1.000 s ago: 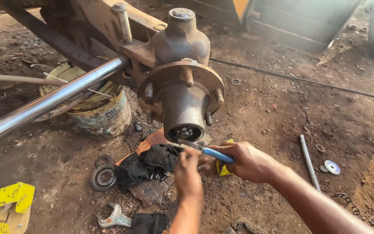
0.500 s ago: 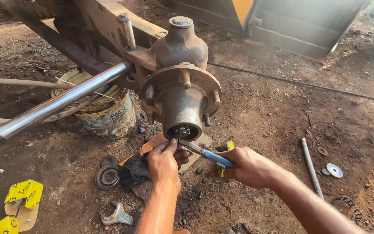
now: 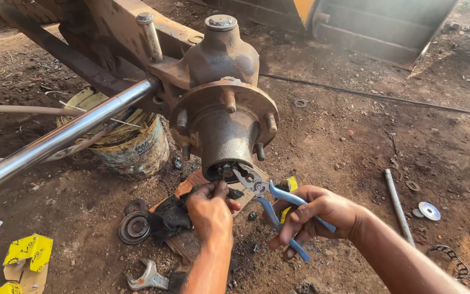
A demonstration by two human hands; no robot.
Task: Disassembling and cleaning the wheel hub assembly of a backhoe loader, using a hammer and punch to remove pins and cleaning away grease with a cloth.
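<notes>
Both of your hands work at the open mouth of the rusty wheel hub (image 3: 225,130), and each is placed to reach into it from below. Your left hand (image 3: 210,209) pinches its fingertips together just under the hub's lower rim, touching something small at the bore; what it is cannot be made out. Your right hand (image 3: 319,213) is wrapped around the blue handles of the pliers (image 3: 270,198), the nose angled up past your left fingertips into the bore, so the handles stay low and free of the flange studs. Whether the nose bites on anything is hidden.

Beyond your left knuckles lie a black rag (image 3: 172,218) and a round bearing part (image 3: 135,227) on the dirt. Above your fingers the flange overhangs, so room is tight upward. To the right of your right hand the ground is open as far as a thin steel rod (image 3: 398,207).
</notes>
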